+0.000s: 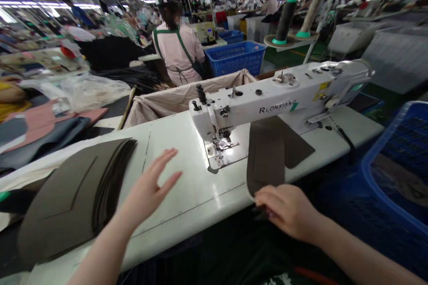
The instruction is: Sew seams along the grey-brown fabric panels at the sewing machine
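My left hand (147, 189) hovers open over the white sewing table (187, 196), fingers stretched out, between a stack of dark brown cut pieces (76, 196) on its left and the needle area (220, 147) on its right. My right hand (286, 211) is closed at the table's front edge, pinching the near end of a dark brown piece (270, 151) that lies under the arm of the white sewing machine (281, 93).
A blue basket (397, 173) holding dark pieces stands at the right. A beige cloth bin (174, 98) sits behind the table. A person in a pink shirt (177, 51) works with their back turned. Thread cones (286, 20) stand behind the machine. Pink and grey fabric (36, 129) lies at the left.
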Action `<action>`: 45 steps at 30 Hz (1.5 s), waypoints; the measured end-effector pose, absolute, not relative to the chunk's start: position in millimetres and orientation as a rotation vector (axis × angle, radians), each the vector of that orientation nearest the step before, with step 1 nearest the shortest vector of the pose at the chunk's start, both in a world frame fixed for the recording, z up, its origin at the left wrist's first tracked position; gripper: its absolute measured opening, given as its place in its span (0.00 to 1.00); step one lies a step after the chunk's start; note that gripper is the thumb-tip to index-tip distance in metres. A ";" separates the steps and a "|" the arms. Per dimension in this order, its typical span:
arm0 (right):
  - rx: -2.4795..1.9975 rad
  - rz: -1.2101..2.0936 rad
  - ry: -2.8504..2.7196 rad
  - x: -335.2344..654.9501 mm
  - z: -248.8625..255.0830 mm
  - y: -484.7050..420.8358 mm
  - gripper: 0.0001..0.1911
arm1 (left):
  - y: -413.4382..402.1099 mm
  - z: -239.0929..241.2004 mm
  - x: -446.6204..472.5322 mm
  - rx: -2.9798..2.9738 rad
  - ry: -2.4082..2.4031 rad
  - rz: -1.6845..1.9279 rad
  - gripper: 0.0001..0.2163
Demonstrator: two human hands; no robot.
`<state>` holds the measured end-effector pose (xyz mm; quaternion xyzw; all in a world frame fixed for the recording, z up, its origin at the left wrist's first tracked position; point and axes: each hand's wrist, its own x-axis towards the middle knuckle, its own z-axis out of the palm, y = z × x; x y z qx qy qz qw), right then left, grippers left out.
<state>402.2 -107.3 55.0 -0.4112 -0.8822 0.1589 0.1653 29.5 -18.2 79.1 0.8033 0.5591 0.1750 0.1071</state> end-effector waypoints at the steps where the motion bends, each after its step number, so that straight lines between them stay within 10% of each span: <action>1: -1.011 0.542 -2.567 379.7 58.8 -114.2 0.10 | -28.8 78.0 63.6 2.365 1.493 0.493 0.24; 9: -0.302 0.982 -2.627 299.4 28.6 -117.8 0.12 | -83.5 3.8 138.9 2.549 1.081 0.248 0.28; 18: -1.288 0.425 -2.686 328.3 -0.5 22.3 0.28 | -92.2 -7.1 63.4 2.483 1.579 0.142 0.27; 45: -1.282 0.426 -2.657 336.8 -15.4 29.6 0.27 | 5.1 -2.9 101.4 2.503 1.276 0.252 0.29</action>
